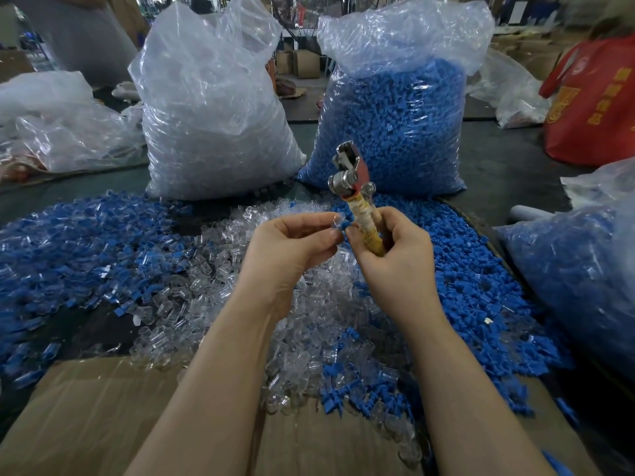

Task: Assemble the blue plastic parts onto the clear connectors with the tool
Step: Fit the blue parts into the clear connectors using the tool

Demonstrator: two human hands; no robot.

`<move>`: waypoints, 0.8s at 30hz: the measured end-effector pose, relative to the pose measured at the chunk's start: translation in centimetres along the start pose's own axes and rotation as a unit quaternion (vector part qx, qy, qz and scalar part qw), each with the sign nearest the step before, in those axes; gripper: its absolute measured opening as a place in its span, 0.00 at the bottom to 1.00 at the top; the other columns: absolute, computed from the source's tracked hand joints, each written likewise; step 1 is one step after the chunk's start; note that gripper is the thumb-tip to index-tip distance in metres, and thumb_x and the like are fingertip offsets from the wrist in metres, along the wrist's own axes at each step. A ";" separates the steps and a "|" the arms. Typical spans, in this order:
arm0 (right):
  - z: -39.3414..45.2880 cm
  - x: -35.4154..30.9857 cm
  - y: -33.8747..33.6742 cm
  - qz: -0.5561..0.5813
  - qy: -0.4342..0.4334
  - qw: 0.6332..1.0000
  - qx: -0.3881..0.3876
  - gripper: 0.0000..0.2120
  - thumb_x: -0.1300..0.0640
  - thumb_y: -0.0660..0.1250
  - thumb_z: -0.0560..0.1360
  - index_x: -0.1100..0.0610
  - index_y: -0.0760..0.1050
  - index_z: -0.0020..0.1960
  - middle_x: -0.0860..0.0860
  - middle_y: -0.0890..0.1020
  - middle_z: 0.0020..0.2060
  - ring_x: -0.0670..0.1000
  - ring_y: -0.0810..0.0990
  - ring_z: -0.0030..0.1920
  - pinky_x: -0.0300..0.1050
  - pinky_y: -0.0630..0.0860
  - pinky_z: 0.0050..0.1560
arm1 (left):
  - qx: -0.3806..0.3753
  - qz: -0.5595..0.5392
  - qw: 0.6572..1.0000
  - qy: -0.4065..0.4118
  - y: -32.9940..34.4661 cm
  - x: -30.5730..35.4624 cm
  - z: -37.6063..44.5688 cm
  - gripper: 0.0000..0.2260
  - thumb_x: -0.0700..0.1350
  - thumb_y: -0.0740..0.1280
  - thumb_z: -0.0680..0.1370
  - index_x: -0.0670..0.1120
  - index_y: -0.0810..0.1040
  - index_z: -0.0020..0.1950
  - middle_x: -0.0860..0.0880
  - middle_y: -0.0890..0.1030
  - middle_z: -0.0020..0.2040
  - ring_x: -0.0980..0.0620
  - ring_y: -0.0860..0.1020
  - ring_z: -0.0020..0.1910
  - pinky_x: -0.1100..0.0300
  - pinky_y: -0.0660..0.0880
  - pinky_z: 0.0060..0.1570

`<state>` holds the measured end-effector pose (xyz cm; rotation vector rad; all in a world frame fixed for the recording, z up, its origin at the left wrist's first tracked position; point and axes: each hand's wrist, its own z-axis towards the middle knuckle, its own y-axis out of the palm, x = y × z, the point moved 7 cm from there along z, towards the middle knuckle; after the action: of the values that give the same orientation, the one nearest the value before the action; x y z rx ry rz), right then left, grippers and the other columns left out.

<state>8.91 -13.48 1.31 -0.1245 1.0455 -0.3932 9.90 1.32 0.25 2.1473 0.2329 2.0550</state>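
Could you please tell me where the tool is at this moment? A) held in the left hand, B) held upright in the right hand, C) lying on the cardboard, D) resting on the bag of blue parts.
B: the right hand grips the tool by its yellow wrapped handle, metal head pointing up, while the left hand pinches a small clear connector.

dark table (498,159) | cardboard boxes (302,63) behind | dim workshop
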 end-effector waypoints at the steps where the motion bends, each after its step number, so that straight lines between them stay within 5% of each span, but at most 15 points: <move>1: 0.0 0.0 0.0 0.001 0.001 1.000 -0.001 0.09 0.55 0.70 0.75 0.45 0.72 0.40 0.36 0.76 0.31 0.42 0.73 0.32 0.34 0.67 0.34 | -0.002 0.000 1.000 -0.001 0.0 0.0 0.0 0.09 0.31 0.72 0.72 0.40 0.84 0.49 0.43 0.86 0.45 0.50 0.84 0.45 0.61 0.82 0.48; 19: 0.1 0.7 0.6 0.044 0.055 0.997 -0.045 0.03 0.55 0.70 0.76 0.51 0.77 0.44 0.42 0.77 0.30 0.40 0.72 0.29 0.32 0.68 0.30 | 0.031 0.039 0.998 0.038 -0.3 0.4 -0.3 0.07 0.34 0.73 0.73 0.43 0.85 0.48 0.45 0.87 0.44 0.48 0.85 0.48 0.58 0.81 0.51; 24: 0.0 1.7 0.1 0.054 0.102 0.990 -0.078 0.02 0.57 0.71 0.75 0.53 0.78 0.45 0.53 0.80 0.37 0.52 0.76 0.35 0.46 0.77 0.39 | 0.049 -0.001 0.997 0.052 -0.7 0.7 -0.2 0.08 0.34 0.74 0.71 0.44 0.84 0.48 0.44 0.86 0.44 0.48 0.85 0.47 0.60 0.81 0.48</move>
<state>9.72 -14.04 -0.07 -0.1701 1.2801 -0.2285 9.73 2.13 0.76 2.0948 0.3557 2.1998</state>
